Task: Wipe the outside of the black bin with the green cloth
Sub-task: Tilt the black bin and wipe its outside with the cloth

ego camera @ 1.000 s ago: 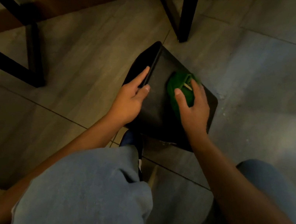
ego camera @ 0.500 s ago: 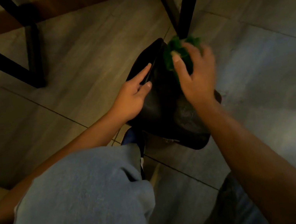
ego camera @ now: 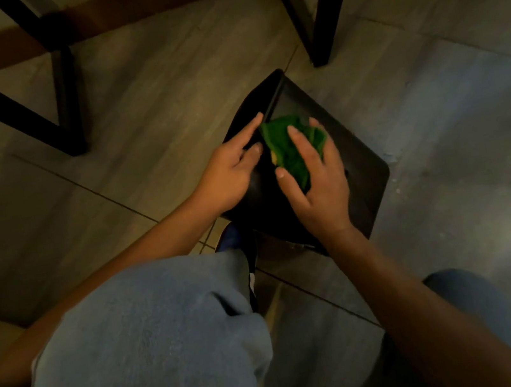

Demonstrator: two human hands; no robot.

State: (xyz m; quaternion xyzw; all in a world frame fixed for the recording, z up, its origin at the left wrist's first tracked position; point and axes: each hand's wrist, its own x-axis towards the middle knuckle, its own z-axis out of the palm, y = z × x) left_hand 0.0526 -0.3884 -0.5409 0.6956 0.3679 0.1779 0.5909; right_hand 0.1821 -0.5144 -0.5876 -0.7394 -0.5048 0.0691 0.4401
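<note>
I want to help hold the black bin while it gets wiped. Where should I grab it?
Probably hold the black bin by its open rim edge, coming from the left, where the left hand rests. The bin lies tilted, rim toward that side, and the right hand presses the green cloth on its broad wall.

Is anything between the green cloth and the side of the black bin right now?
Nothing visible. The right hand presses the green cloth flat on the black bin; the left hand rests beside it.
</note>
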